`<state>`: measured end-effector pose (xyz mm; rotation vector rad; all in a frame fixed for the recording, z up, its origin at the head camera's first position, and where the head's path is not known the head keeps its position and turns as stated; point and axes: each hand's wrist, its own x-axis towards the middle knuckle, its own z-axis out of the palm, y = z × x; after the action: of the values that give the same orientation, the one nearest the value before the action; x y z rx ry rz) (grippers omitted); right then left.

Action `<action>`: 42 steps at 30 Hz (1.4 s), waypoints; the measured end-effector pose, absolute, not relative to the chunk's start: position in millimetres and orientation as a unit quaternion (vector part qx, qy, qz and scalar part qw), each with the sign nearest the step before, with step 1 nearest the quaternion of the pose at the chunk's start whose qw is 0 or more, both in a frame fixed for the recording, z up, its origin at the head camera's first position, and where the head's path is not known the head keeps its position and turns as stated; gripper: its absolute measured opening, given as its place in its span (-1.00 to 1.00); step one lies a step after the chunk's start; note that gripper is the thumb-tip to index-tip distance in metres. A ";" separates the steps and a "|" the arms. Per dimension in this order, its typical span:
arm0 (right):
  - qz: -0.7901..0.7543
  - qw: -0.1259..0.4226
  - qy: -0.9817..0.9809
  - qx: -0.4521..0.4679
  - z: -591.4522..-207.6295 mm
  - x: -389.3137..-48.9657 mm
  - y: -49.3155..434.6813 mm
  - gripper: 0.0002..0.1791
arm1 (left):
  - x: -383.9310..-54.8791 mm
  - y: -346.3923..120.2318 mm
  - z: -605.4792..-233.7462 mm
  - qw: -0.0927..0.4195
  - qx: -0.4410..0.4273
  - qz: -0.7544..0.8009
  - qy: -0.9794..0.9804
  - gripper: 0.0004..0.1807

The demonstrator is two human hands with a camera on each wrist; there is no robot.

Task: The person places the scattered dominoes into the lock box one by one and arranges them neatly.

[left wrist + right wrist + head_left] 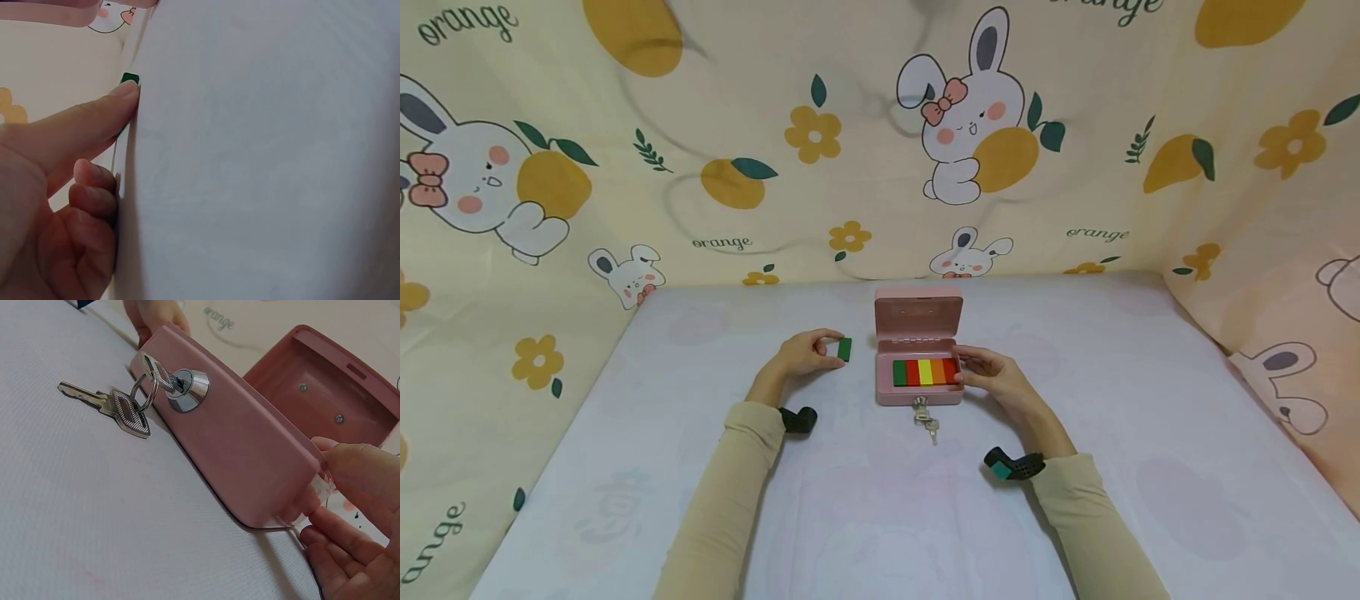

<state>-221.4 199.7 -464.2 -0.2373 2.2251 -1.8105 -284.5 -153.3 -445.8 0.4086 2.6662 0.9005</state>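
Observation:
My left hand [808, 352] pinches a green block [845, 349] between thumb and fingers, on the table left of a pink metal lockbox [882, 383]. In the left wrist view the thumb covers most of the green block [130, 77]. The lockbox stands with its lid [919, 317] raised. Inside lies a row of coloured blocks [926, 372]: green, red, yellow, orange and red. My right hand [1003, 382] holds the box's right side, thumb at the rim and fingers along the outer wall, as the right wrist view shows.
A key [159, 372] sits in the silver lock [190, 394] on the box's front, and a second key [128, 412] hangs from its ring onto the white tabletop [880, 517]. A printed cloth [850, 192] with rabbits and oranges rises behind the table.

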 end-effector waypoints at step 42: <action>-0.624 0.125 0.766 -0.091 -464.9 -221.8 199.5 -0.38 | -263.5 -142.0 -440.0 0.116 0.110 0.407 0.899 -0.43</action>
<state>-221.8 199.5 -464.9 -0.2643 2.2326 -1.8190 -263.5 -142.0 -440.0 0.3230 2.6341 1.1932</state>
